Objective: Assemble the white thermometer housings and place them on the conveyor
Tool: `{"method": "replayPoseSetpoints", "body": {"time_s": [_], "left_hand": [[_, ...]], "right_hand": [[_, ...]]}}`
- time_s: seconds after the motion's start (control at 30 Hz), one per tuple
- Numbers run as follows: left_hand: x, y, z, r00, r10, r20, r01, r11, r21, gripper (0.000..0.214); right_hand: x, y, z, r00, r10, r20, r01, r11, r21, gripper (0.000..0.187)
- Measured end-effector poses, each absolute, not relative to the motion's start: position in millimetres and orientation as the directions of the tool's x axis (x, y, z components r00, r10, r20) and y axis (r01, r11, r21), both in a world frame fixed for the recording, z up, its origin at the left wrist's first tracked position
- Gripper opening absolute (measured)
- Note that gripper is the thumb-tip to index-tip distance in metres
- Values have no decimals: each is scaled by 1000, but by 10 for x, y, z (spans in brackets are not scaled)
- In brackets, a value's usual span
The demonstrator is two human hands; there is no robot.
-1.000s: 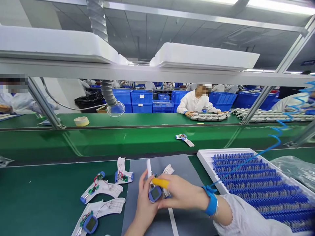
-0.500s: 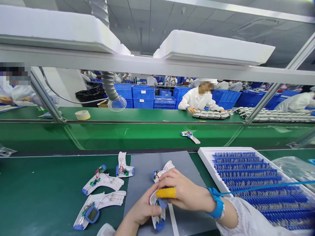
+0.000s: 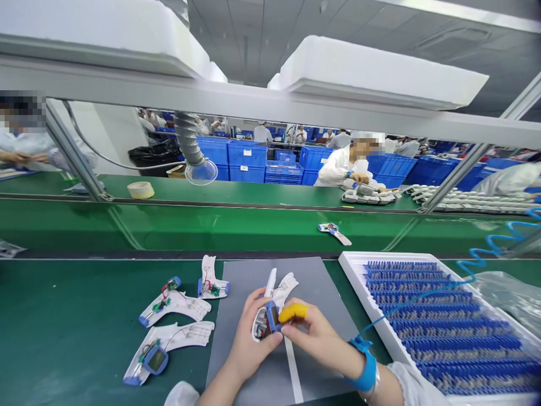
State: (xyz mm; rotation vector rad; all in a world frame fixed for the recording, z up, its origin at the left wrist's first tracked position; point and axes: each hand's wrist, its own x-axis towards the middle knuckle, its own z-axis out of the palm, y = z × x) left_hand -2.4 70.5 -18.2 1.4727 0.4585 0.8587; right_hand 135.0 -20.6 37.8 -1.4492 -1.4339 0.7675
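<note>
Grips are both closed on a small blue-framed electronic device (image 3: pixel 270 318): the left grip (image 3: pixel 249 338) cradles its white shell from below with the fingers curled around it, while the right grip (image 3: pixel 319 338) pinches it from the 3 o'clock side, a yellow finger cot (image 3: pixel 292 312) on one finger just beside the blue frame. The device is held over the lower middle of a grey work mat (image 3: pixel 327 276). At its 12 o'clock, a slim white plastic strip (image 3: pixel 270 282) stands up close to the hands, though its link to the device cannot be made out, and a perforated white plastic piece (image 3: pixel 285 288) sits at 1 o'clock. A blue wrist strap (image 3: pixel 367 369) circles the right wrist, and a coiled blue cord (image 3: pixel 479 259) rises toward 2 o'clock. At the mat's 9 o'clock, three white circuit assemblies (image 3: pixel 175 307) lie on the green surface (image 3: pixel 63 299), the nearest carrying a small LCD screen (image 3: pixel 155 360). At 3 o'clock, a white foam tray (image 3: pixel 359 270) holds dense rows of blue parts. Far off at 12 o'clock, a co-worker (image 3: pixel 342 172) in a white coat handles similar units, with blue crates (image 3: pixel 247 158) behind.
</note>
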Motion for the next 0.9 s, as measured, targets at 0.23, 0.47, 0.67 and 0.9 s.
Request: {"method": "replayPoseSetpoints", "body": {"time_s": [0.23,0.47,0.67,0.9], "left_hand": [[-31,638,-188,657,723,213,-98,-199,975,47],[-40,643,-180,659,723,209,-130,-164,978,47],[-44,647,-232,678,686,264,-99,-271,957,48],[-28,649,-289,706,631,322,-40,-418,907,47]], "right_hand": [[1394,-150,193,196,981,8,115,-15,-993,22],[1415,-144,230,138,990,-30,70,-40,-997,24],[1435,-105,265,92,995,-39,2,-39,-999,24],[1455,-123,329,65,997,-44,31,-46,-998,15]]}}
